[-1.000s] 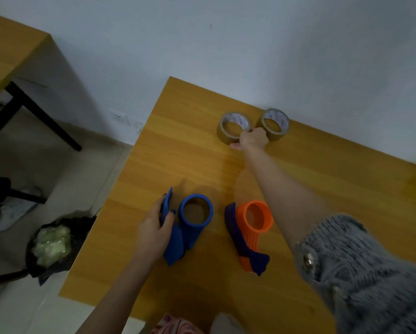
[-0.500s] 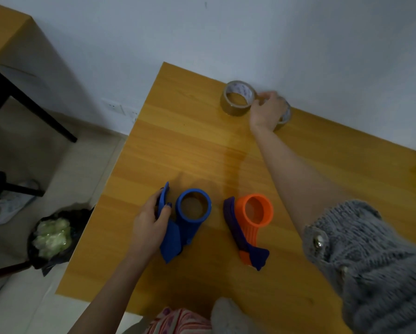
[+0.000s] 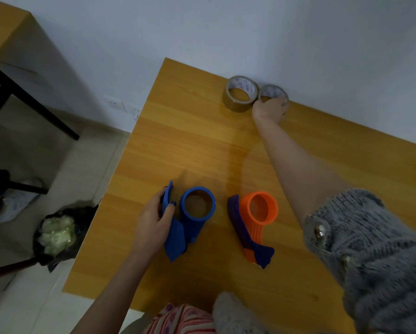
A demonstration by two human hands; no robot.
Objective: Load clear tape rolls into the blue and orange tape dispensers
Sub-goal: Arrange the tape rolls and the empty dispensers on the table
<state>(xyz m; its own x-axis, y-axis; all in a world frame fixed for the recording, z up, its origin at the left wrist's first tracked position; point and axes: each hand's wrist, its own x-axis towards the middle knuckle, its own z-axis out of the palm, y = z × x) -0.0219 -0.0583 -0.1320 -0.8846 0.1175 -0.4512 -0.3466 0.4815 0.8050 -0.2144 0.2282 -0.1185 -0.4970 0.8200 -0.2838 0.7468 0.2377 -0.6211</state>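
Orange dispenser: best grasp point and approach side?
Take the orange dispenser by its ribbed neck below the ring, coming from above and from its right. It lies flat with that side clear, while the blue dispenser crowds its left.

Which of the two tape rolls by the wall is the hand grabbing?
The right-hand roll, nearer the wall: the right hand is on it. The left roll beside it sits untouched.

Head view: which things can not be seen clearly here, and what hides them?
- Right tape roll: near side hidden by the right hand; grip unclear.
- Blue dispenser: left side partly covered by the left hand.
- Print inside the left tape roll: too small to read.
- Bag on the floor: contents dim, unidentifiable.
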